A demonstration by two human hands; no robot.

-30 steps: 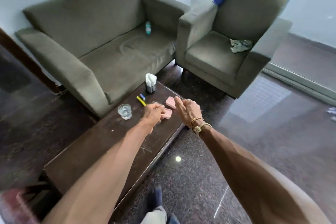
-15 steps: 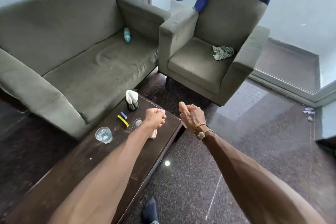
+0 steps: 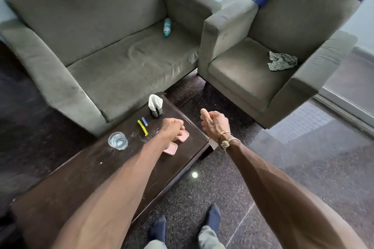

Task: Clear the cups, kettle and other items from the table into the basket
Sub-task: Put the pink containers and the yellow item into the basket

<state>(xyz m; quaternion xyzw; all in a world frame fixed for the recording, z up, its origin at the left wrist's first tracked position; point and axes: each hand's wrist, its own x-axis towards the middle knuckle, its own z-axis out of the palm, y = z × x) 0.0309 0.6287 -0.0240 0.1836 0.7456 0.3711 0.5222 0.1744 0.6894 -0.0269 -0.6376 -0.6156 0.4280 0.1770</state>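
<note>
- Low rectangular table of dark brown wood (image 3: 81, 178), top scuffed, stood on the dark speckled stone floor (image 3: 222, 198).
- Clear drinking glass (image 3: 118, 140) with water stood upright near the sofa-side edge.
- Yellow plastic strip (image 3: 142, 127) and shorter blue strip (image 3: 144, 121) lay flat, just beside each other.
- Black mesh holder of white napkins (image 3: 155, 107) stood at the far corner.
- Two shallow pink trays (image 3: 171, 148) lay close together, partly covered.
- Grey-green fabric sofa (image 3: 121, 66) carried a clear plastic bottle (image 3: 167, 27), lying down.
- Matching armchair (image 3: 242, 73) carried a crumpled striped cloth (image 3: 282, 61).
</note>
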